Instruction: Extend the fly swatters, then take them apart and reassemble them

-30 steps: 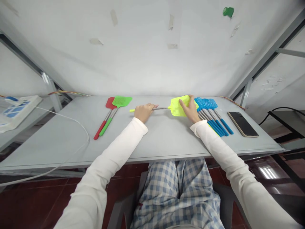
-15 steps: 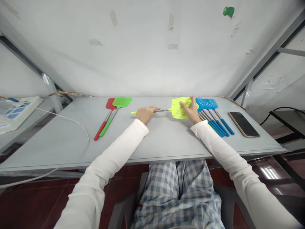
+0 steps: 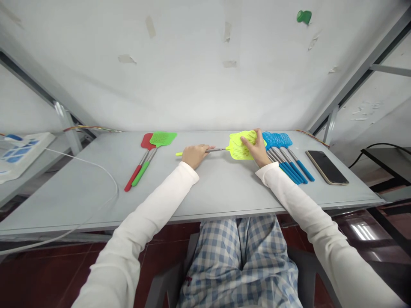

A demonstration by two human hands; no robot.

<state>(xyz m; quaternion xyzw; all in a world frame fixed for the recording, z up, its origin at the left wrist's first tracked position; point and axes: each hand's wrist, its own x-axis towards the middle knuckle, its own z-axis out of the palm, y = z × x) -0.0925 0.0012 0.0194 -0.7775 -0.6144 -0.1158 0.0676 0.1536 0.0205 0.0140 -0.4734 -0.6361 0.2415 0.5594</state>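
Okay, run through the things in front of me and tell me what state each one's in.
Yellow swatter: held crosswise, head to the right.
Left hand: closed around its handle end.
Right hand: pinching its head.
Red swatter: lying, head partly covered.
Green swatter: lying, head overlapping the red.
Blue swatters: fanned, heads overlapping.
Phone: face up, screen dark.
Cable: slack, curved.

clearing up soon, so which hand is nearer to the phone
Right. The right hand holds the head of the yellow swatter, left of the phone, with blue swatters between. The left hand, gripping that swatter's handle end, is farther left.
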